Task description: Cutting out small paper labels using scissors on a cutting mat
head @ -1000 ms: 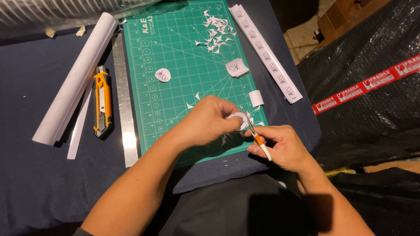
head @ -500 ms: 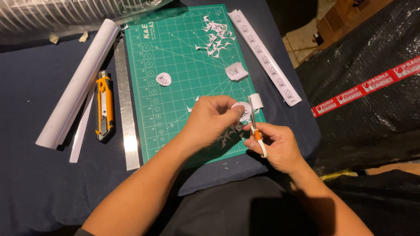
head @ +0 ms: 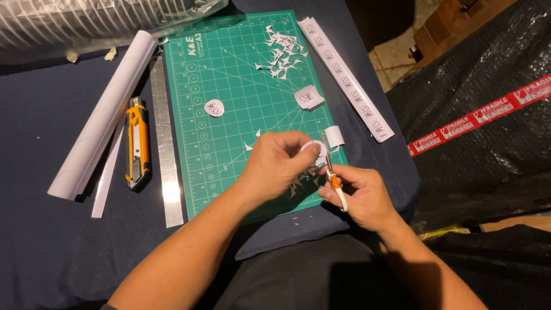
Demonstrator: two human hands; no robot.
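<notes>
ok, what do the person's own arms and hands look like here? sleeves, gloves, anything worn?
Both forearms are bare up to the frame edge: no sleeves in view. The left hand and right hand wear no gloves, and no rings, watch or wristband show. No markings or tattoos can be made out. Lower down, dark clothing covers the lap.

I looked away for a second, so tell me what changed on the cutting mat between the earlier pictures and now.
Little changed. The left hand still pinches the small white paper piece, turned slightly, and the right hand keeps the scissors at its edge. Nothing was picked up or let go. The green mat, utility knife, metal ruler and paper roll lie as before.
</notes>
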